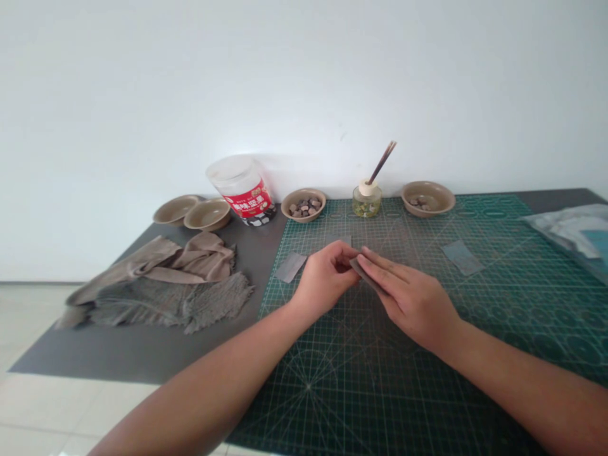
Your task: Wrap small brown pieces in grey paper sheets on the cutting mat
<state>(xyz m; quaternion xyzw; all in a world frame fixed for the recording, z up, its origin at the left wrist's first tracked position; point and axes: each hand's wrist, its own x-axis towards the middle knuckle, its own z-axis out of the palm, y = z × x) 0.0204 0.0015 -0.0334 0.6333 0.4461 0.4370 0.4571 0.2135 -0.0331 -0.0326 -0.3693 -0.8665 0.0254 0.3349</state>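
Over the green cutting mat, my two hands meet at the fingertips. My left hand [329, 273] is closed in a pinch, and whatever lies between its thumb and fingers is hidden. My right hand [414, 297] has its fingers stretched together over a small grey-brown sheet [369, 276], seen nearly edge-on, which looks like sandpaper. The sheet's upper end reaches my left fingertips. Similar grey rectangular pieces lie on the mat: one [291, 267] left of my left hand, one [339, 240] behind it, and another [462, 258] to the right.
Along the wall stand a bowl of small stones [304, 214], a reed diffuser [367, 201], a bowl with few stones [434, 206], a red-labelled plastic jar [247, 196] and two more bowls [208, 221]. Crumpled cloths [175, 294] lie left; a plastic bag [570, 221] lies right.
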